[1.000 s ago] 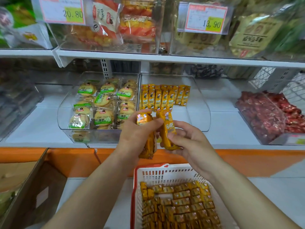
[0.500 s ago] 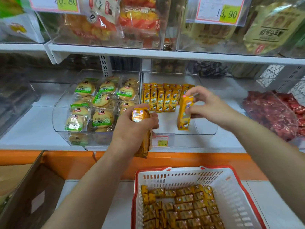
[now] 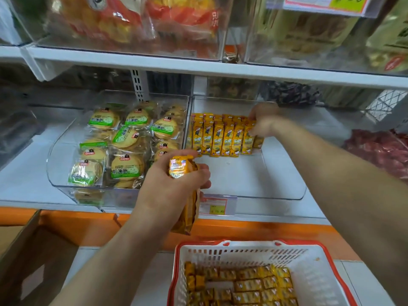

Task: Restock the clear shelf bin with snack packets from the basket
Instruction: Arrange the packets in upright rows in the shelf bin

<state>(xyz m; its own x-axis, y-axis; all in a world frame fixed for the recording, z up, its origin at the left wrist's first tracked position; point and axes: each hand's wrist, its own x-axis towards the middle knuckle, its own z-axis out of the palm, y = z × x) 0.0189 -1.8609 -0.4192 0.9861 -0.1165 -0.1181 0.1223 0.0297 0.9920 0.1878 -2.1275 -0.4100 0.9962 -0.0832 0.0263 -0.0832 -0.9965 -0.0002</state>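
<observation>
Head view: the right hand (image 3: 263, 121) reaches deep into the clear shelf bin (image 3: 276, 186) and pinches a snack packet (image 3: 248, 140) upright at the right end of the standing row (image 3: 217, 138). To do this well, I judge the packet should sit flush against its neighbour, label forward, and be let go only once it stands without leaning. The left hand (image 3: 167, 193) grips a bundle of spare packets (image 3: 181, 167) near the bin's front lip, above the basket (image 3: 247, 255), which holds many more. Half a second ago the right hand held that packet in the air before the row; now it is at the row's end, and the left hand has barely moved.
</observation>
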